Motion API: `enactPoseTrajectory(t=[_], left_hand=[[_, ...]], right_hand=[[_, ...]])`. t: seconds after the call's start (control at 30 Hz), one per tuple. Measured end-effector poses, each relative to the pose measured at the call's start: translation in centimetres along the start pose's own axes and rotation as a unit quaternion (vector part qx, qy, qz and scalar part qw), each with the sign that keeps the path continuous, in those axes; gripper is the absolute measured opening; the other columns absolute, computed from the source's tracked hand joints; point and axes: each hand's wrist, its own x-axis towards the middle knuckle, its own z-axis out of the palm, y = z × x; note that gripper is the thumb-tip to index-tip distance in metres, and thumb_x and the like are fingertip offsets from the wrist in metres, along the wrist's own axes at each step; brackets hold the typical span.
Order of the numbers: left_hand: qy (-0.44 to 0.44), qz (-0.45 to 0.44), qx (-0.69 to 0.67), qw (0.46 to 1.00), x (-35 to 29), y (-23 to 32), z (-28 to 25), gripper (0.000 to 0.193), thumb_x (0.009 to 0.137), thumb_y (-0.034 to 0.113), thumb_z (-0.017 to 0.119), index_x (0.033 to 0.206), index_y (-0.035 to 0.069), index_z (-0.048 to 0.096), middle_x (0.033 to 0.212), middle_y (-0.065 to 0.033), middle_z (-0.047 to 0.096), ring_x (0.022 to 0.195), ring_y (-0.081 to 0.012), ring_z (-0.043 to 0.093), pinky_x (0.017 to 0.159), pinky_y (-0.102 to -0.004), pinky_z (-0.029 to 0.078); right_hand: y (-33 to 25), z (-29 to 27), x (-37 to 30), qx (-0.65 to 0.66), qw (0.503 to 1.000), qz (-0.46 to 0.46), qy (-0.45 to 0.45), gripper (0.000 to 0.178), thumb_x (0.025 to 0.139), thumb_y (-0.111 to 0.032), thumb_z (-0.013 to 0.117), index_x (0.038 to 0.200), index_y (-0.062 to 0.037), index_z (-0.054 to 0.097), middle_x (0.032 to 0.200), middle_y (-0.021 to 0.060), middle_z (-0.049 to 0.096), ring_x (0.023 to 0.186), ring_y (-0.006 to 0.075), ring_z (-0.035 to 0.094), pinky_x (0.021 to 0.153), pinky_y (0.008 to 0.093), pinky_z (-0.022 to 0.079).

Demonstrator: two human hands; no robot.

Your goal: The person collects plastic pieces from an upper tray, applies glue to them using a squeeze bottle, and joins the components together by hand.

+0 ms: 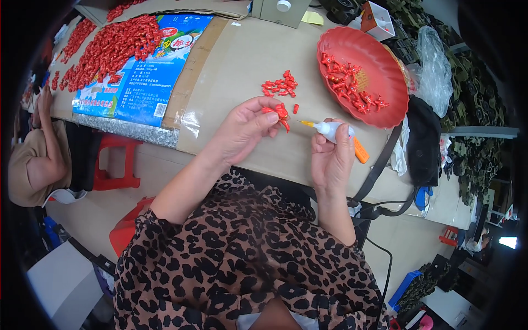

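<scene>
My left hand (242, 129) pinches a small glossy red plastic figure (282, 114) between thumb and fingers, above the table. My right hand (334, 159) is closed round a small white glue bottle (330, 131). Its thin yellow nozzle (307, 124) points left at the figure, with a short gap between them. Just beyond my left hand lies a loose cluster of small red pieces (279, 86), and a single red piece (296, 108) sits apart from it. A scalloped red bowl (393, 113) at the far right holds several red figures (352, 82). An orange stick-shaped thing (360, 150) lies beside my right hand.
At far left, a big heap of red figures (118, 49) covers part of a blue printed cardboard sheet (135, 99). A grey metal box (279, 11) stands at the back. Right of the bowl are a clear plastic bag (434, 60) and a black bag (423, 146). A co-worker's arm (50, 148) and red stool (116, 165) are left.
</scene>
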Motion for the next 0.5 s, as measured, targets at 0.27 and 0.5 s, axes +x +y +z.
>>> enactPoseTrajectory(t=[0.27, 0.5], left_hand=[[0.037, 0.060, 0.042, 0.997, -0.8, -1.0, 0.8, 0.027, 0.081, 0.007, 0.053, 0.107, 0.000, 0.046, 0.092, -0.0079, 0.056, 0.083, -0.0149, 0.056, 0.073, -0.0267, 0.046], [0.035, 0.104, 0.107, 0.988, -0.9, -1.4, 0.8, 0.024, 0.083, 0.005, 0.050, 0.105, -0.001, 0.046, 0.092, -0.0086, 0.056, 0.084, -0.0147, 0.056, 0.078, -0.0269, 0.046]], right_hand=[[0.6, 0.3, -0.5, -0.043, 0.997, -0.058, 0.021, 0.017, 0.084, -0.018, 0.051, 0.090, -0.0019, 0.046, 0.077, 0.0077, 0.051, 0.057, 0.0121, 0.048, 0.048, 0.0244, 0.039], [1.4, -0.2, -0.3, -0.091, 0.993, -0.075, 0.001, 0.020, 0.083, -0.020, 0.053, 0.091, -0.0029, 0.047, 0.082, 0.0077, 0.051, 0.059, 0.0125, 0.048, 0.049, 0.0238, 0.038]])
